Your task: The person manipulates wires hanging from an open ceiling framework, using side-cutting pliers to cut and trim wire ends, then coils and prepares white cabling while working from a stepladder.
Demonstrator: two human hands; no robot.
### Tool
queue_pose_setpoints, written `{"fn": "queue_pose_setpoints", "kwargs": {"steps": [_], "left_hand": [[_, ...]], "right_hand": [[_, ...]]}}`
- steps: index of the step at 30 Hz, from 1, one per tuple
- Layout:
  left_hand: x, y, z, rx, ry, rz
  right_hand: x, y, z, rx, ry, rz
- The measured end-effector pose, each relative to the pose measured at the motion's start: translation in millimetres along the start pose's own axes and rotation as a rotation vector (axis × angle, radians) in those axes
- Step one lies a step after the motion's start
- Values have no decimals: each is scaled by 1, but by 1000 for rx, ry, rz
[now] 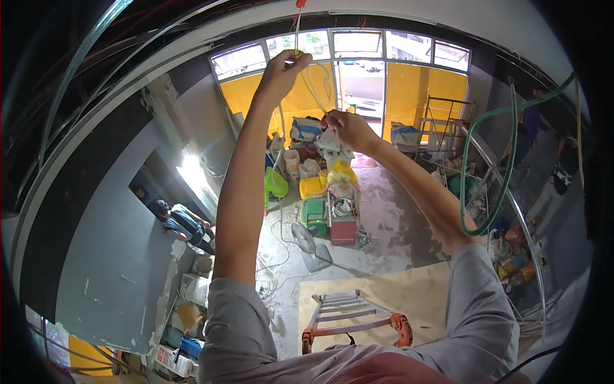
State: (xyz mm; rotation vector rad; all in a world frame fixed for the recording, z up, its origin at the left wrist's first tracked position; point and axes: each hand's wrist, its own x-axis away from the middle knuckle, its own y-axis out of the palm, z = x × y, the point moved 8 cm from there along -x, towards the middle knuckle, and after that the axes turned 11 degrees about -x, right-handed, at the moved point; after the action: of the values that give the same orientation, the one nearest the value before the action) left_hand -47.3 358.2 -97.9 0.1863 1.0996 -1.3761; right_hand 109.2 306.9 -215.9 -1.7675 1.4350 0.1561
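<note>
Left hand [282,72] pinches the pale cable [311,86] at 12 o'clock; right hand [346,128] grips its lower run at 1 o'clock, fingers closed, ladder [350,315] below.

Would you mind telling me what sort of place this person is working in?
Probably an unfinished shop interior under fit-out. The person stands on a ladder, both hands on a pale cable overhead; a green hose loops down, and buckets and supplies clutter the dusty concrete floor.

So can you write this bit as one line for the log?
left hand: grips pale cable overhead | right hand: pinches same cable lower | ladder: below
</note>
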Motion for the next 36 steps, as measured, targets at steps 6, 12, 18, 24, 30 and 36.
{"fn": "queue_pose_setpoints", "kwargs": {"steps": [6,12,18,24,30,36], "left_hand": [[-2,32,-4,117,-10,1],[-4,23,-7,20,76,109],[-4,29,-7,39,108,174],[11,30,-30,149,-109,267],[95,70,-37,450,-217,-8],[247,96,-49,308,-399,-232]], "right_hand": [[28,-9,-24,192,-56,69],[51,-50,-76,243,-125,140],[55,-69,-73,117,-115,103],[25,-50,-40,319,-107,-115],[13,-50,20,720,-196,-287],[56,-27,1,908,24,-281]]}}
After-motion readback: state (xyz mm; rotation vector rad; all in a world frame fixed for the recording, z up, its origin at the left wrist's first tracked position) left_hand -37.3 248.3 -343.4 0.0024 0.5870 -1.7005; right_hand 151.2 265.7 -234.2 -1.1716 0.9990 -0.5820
